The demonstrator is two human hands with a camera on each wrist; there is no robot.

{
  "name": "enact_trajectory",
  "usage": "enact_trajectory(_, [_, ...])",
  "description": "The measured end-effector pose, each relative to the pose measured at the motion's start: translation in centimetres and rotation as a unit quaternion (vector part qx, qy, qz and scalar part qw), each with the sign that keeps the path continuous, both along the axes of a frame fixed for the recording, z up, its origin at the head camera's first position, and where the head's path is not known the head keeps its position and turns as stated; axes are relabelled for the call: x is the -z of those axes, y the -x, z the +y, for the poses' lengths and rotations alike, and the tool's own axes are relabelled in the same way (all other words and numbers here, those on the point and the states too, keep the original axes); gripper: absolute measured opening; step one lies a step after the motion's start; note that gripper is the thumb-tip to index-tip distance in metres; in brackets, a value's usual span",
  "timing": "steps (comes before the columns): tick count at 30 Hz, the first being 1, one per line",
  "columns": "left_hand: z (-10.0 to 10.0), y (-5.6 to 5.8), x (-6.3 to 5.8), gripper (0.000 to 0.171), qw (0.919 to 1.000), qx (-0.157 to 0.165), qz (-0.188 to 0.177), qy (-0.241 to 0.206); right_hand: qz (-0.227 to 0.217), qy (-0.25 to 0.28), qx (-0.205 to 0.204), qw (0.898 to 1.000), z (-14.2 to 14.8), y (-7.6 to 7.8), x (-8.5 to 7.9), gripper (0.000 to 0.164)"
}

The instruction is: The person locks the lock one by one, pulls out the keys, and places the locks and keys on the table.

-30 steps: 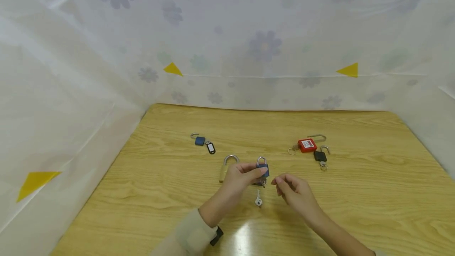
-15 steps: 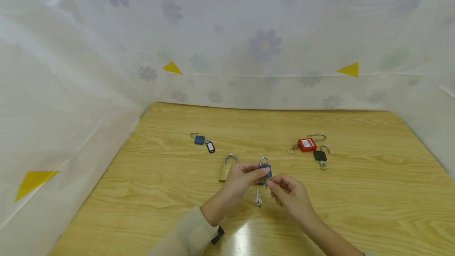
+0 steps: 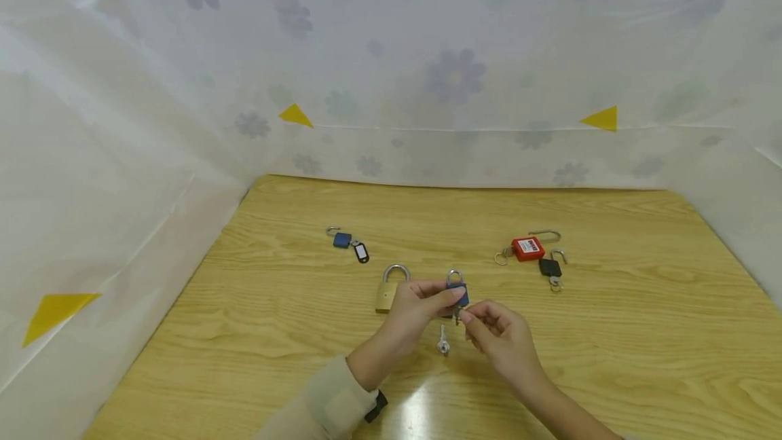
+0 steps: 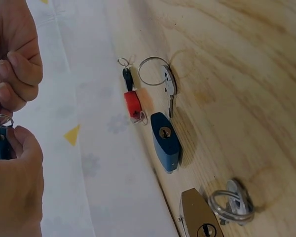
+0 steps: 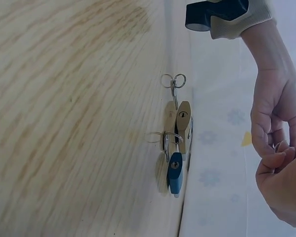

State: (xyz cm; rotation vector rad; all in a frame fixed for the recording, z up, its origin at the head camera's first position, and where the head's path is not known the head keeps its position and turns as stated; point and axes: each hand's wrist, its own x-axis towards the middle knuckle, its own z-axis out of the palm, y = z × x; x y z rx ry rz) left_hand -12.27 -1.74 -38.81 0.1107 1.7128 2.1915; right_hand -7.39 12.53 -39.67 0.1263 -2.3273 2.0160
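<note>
My left hand [image 3: 409, 311] holds a small blue padlock [image 3: 457, 294] between thumb and fingers, its shackle up and closed. At the padlock's lower end, thumb and forefinger of my right hand [image 3: 501, 335] pinch a small key [image 3: 457, 318]; its ring [image 4: 3, 121] shows in the left wrist view. How deep the key sits in the lock is hidden by the fingers. Below the hands, another blue padlock [image 4: 166, 142] lies on the table with a ringed key [image 4: 169, 86] beside it. A larger brass padlock [image 3: 385, 297], partly covered by the left hand, has ringed keys [image 4: 234, 202] near it.
Toward the back left lies an opened blue padlock [image 3: 342, 240] with a black tag [image 3: 362, 252]. A red padlock [image 3: 528, 248] and a black padlock [image 3: 550, 267], both with shackles open, lie at the right. A flowered sheet [image 3: 391, 73] walls the wooden table [image 3: 641, 304].
My right hand has moved left to the held padlock and now pinches the key under it. The left hand and padlock have shifted slightly right.
</note>
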Motion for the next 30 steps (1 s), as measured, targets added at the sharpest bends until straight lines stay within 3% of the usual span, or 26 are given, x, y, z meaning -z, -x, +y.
enact_trajectory(9, [0.26,-0.01,0.13,0.03,0.9999,-0.003,0.009,-0.009,0.008,-0.013,0.012,1.0,-0.02,-0.15,-0.31,0.016])
enact_trajectory(30, [0.94,-0.05,-0.25,0.029,0.9997,-0.018,-0.006,-0.015,-0.044,0.007,0.028,0.999,0.31,-0.04,-0.81,0.016])
